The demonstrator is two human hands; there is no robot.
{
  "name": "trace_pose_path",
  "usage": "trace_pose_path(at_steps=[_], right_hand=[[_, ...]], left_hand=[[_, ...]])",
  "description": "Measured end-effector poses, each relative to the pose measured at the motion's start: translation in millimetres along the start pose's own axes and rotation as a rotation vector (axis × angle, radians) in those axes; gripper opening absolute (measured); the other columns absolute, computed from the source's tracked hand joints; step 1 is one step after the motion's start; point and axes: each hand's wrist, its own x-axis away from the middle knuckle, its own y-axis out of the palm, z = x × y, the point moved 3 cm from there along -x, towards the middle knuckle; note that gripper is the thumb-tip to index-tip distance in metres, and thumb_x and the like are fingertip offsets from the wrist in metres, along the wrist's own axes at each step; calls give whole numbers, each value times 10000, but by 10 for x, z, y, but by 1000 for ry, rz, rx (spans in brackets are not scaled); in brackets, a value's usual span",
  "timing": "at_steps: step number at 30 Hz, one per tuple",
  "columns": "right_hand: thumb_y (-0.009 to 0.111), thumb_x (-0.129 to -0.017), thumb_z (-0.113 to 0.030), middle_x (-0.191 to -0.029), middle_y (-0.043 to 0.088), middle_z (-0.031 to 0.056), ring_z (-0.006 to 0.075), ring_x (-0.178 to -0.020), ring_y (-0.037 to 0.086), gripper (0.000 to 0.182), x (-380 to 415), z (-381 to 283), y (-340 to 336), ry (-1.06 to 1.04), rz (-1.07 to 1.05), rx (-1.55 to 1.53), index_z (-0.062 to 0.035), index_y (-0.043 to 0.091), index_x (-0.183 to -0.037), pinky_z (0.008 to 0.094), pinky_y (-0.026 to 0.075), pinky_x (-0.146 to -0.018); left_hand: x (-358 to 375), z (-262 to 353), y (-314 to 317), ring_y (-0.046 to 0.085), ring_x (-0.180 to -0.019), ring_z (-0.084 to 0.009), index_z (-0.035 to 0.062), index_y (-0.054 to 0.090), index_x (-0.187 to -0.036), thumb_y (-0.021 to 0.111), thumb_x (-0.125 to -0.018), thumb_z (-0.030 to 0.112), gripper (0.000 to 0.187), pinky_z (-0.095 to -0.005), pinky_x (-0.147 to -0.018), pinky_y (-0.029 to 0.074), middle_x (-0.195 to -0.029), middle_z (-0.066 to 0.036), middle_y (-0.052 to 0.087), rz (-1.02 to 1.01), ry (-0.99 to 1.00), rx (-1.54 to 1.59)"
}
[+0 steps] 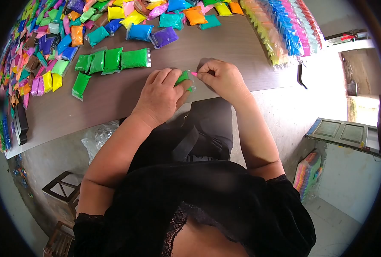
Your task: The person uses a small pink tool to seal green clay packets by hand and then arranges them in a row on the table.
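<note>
Near the table's front edge, my left hand [161, 93] has its fingers closed round a small green packet [184, 78], whose clear end sticks out on the right. Just to the right of that packet, my right hand [221, 79] pinches a small pink piece [194, 74] between thumb and fingertips. The two hands are a short gap apart. Left of them, several green packets [134, 59] lie side by side in a row, and one more green packet [80, 85] lies below the row's left end.
A large pile of coloured packets [76, 35] covers the table's left and back. Rows of joined coloured packets [280, 30] lie at the back right. The table [109, 96] ends just in front of my hands. A wooden stool [62, 186] stands at the lower left.
</note>
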Motion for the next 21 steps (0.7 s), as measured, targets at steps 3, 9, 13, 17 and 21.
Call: trace_pose_path(at_steps=[3,9,13,17,21], right_hand=[[710,-850,-212,-881,688,115,332,-832,661,131,-4,-3,4,15,-1,7,-84,698,-875,423,514,-719],[706,-848,-211,-880,690,116,327,-825,665,126,-22,-12,10,49,-18,14,-89,702,-877,421,516,-717],[701,-844,-213,-880,692,115,323,-821,666,128,-28,-31,16,5,-13,9,-90,704,-879,417,517,-713],[684,-849,-220,-897,693,102,326,-826,664,119,-1,-11,23,40,-29,3,-105,703,-872,416,518,-715],[661,-856,-224,-907,681,83,332,-829,660,108,-40,-116,32,-34,-15,103,-119,688,-856,427,522,-713]], left_hand=[[-1,1,-1,559,-1084,-226,146,728,-1054,718,-851,229,219,-382,-966,440,-1134,-46,594,-1,0,-2],[2,-1,-4,558,-1081,-227,145,728,-1055,720,-844,226,226,-385,-963,444,-1132,-47,591,7,7,-2],[3,-8,2,556,-1080,-231,141,727,-1060,721,-840,224,235,-389,-956,447,-1130,-50,590,8,10,8],[6,-7,5,559,-1090,-245,125,724,-1033,719,-836,215,216,-393,-946,449,-1135,-62,592,13,12,10],[28,-27,23,558,-1011,-283,113,692,-1041,641,-914,233,182,-436,-872,453,-1064,-84,586,-89,7,53]])
